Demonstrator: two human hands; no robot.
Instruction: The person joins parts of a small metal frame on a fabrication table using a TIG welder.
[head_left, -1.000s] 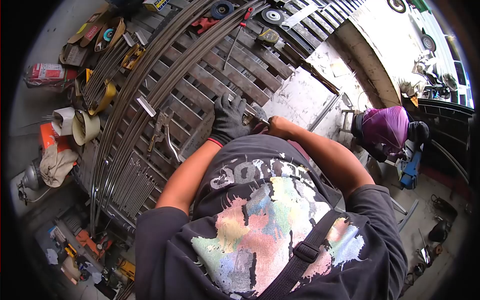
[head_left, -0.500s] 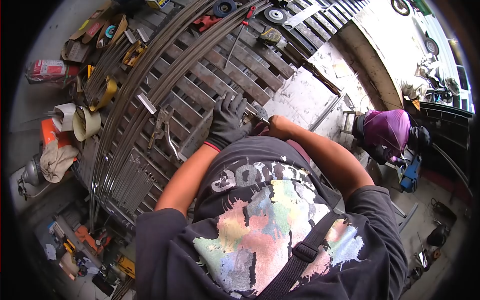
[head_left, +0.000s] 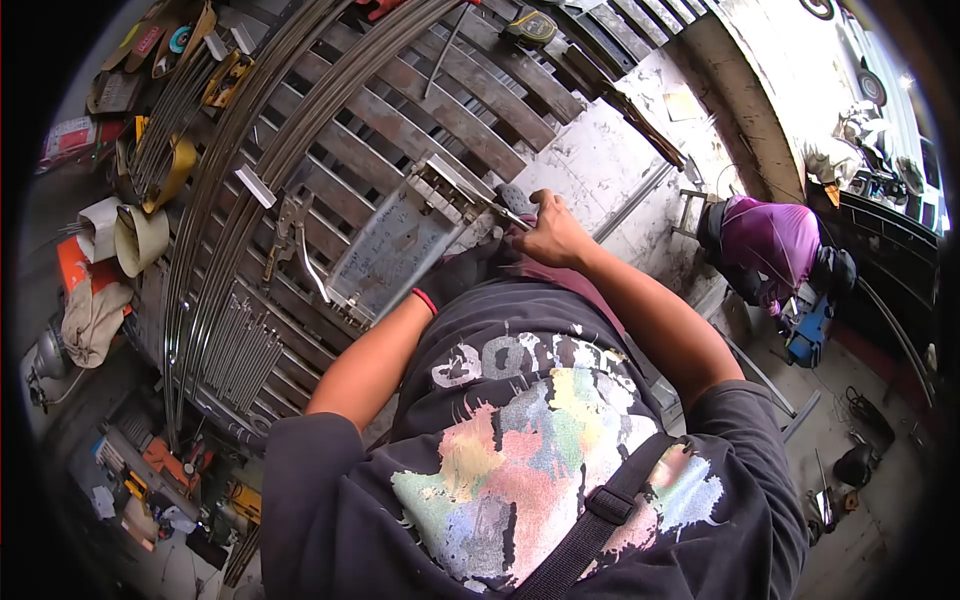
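While lying flat on the slatted workbench [head_left: 470, 110], the metal plate [head_left: 395, 250] runs lower-left to upper-right. Left hand [head_left: 462, 272], gloved, sits at its near edge, grip unclear. Right hand [head_left: 552, 238] pinches a thin rod [head_left: 500, 213] pointing at the plate's upper-right end.

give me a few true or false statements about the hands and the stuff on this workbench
1. The left hand wears a dark glove. True.
2. The right hand is gloved as well. False: it is bare.
3. The right hand has its grip on a thin metal rod at the corner of the flat metal plate. True.
4. The locking pliers are in the left hand. False: they lie on the slatted bench, left of the plate.
5. A person in a purple top is off to the right. True.
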